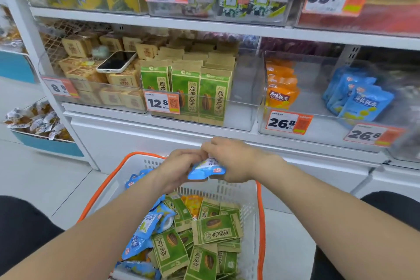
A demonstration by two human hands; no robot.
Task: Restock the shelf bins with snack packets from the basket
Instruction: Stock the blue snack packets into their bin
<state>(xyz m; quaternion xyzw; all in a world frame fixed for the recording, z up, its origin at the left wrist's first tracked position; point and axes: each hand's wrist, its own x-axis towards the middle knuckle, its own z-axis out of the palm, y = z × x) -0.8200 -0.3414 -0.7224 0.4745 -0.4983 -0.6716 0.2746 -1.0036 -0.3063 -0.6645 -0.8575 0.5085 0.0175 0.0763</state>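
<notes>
Holding one blue packet (205,170) above the basket (261,211), the left hand (181,166) and right hand (229,161) meet just in front of the shelf (204,26).

Finger state:
- Right fingers (213,144) curl over the packet's upper edge and pinch it.
- Left fingers curl against the packet's left side; their tips are hidden behind the hand.

Basket contents: loose packets (216,229), mostly green, with blue ones along the left and one orange near the far wall.

Shelf level facing the hands:
- Middle bin (241,107) — green stock (200,95) upright in rows at the left, right part bare.
- Right bin (318,125) — orange stock (280,93) at the left, blue stock (361,100) further right; a divider between them cannot be made out.
- Left bin — brown packs (122,78) with a phone (117,61) lying face up on top.
</notes>
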